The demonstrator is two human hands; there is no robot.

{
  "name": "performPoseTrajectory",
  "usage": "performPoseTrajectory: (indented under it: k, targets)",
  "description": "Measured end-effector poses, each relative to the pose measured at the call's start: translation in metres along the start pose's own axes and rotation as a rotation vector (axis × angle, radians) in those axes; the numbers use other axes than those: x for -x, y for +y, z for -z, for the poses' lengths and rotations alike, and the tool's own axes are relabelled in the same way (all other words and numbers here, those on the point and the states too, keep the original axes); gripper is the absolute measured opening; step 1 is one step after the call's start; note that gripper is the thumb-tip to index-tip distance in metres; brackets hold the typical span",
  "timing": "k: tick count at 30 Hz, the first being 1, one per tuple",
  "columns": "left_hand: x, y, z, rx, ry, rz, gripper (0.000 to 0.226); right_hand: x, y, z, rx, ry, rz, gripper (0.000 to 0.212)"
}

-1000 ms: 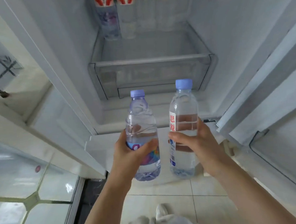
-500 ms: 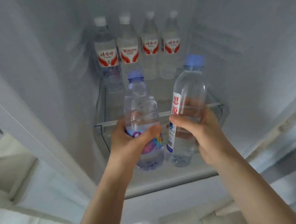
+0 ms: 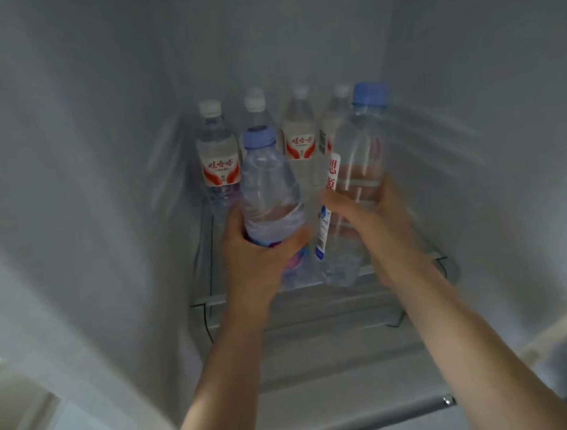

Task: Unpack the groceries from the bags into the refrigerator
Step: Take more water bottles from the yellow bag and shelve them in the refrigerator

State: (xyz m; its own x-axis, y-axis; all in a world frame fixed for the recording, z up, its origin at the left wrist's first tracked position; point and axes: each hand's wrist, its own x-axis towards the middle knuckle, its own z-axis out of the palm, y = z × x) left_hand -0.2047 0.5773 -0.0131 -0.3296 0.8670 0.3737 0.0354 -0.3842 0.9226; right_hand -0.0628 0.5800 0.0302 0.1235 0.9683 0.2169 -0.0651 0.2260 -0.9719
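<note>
My left hand (image 3: 255, 259) grips a short water bottle (image 3: 268, 196) with a purple-blue cap and a colourful label near its base. My right hand (image 3: 374, 216) grips a taller clear water bottle (image 3: 355, 165) with a blue cap and a white label with red characters. Both bottles stand upright, side by side, held above the glass shelf (image 3: 313, 298) inside the refrigerator. Whether either base touches the shelf cannot be told.
Several white-capped water bottles with red labels (image 3: 220, 159) stand in a row at the back of the shelf. The fridge's white side walls (image 3: 93, 192) close in left and right. A clear drawer front (image 3: 314, 331) sits under the shelf.
Both hands have lifted the two bottles up from floor level and moved them forward into the fridge, closer to the back row. The view has tilted up.
</note>
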Motion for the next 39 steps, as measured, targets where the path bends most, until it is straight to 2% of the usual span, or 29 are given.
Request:
performPoseTrajectory:
  k: [2, 4, 8, 9, 11, 14, 17, 21, 26, 28, 30, 32, 34, 35, 37, 39]
  targets:
    - [-0.006, -0.007, -0.003, -0.010, 0.018, -0.035, 0.091, -0.012, 0.003, -0.001, -0.002, -0.004, 0.035, 0.042]
    - [-0.012, -0.013, -0.005, -0.030, 0.036, -0.045, 0.086, -0.023, 0.009, 0.000, 0.002, -0.018, 0.053, 0.043]
    - [-0.023, -0.029, -0.006, -0.051, 0.030, -0.040, 0.048, -0.043, 0.027, 0.002, 0.036, -0.040, 0.088, 0.047]
    - [-0.024, -0.031, -0.006, -0.062, 0.025, -0.042, 0.044, -0.047, 0.032, 0.003, 0.038, -0.050, 0.084, 0.046]
    - [-0.028, -0.037, -0.008, -0.065, 0.022, -0.058, 0.050, -0.054, 0.043, 0.005, 0.042, -0.084, 0.071, 0.047]
    - [-0.033, -0.044, -0.008, -0.058, 0.041, 0.020, 0.061, -0.060, 0.052, 0.007, 0.041, -0.138, 0.056, 0.051]
    - [-0.036, -0.053, -0.007, -0.103, 0.068, 0.028, 0.052, -0.060, 0.057, 0.009, 0.088, -0.185, 0.075, 0.055]
    - [-0.034, -0.056, -0.009, -0.109, 0.057, 0.014, 0.058, -0.059, 0.063, 0.016, 0.148, -0.225, 0.106, 0.069]
    - [-0.031, -0.056, -0.011, -0.116, -0.008, -0.018, 0.059, -0.062, 0.072, 0.025, 0.140, -0.208, 0.056, 0.071]
    - [-0.030, -0.055, -0.010, -0.104, -0.044, -0.027, 0.058, -0.065, 0.071, 0.028, 0.151, -0.266, 0.009, 0.081]
    - [-0.029, -0.053, -0.009, -0.079, -0.085, -0.026, 0.058, -0.070, 0.066, 0.034, 0.145, -0.391, -0.047, 0.082]
    - [-0.029, -0.053, -0.006, -0.084, -0.111, -0.029, 0.060, -0.072, 0.057, 0.040, 0.131, -0.506, -0.103, 0.075]
    - [-0.029, -0.055, -0.003, -0.113, -0.115, -0.035, 0.063, -0.070, 0.051, 0.047, 0.088, -0.532, -0.166, 0.069]
    - [-0.027, -0.057, -0.002, -0.141, -0.096, -0.041, 0.069, -0.067, 0.050, 0.051, 0.055, -0.523, -0.183, 0.063]
    - [-0.023, -0.063, -0.005, -0.223, -0.035, -0.073, 0.096, -0.058, 0.053, 0.053, 0.031, -0.457, -0.167, 0.054]
    - [-0.015, -0.067, -0.012, -0.275, 0.007, -0.073, 0.110, -0.042, 0.060, 0.045, 0.094, -0.324, -0.120, 0.055]
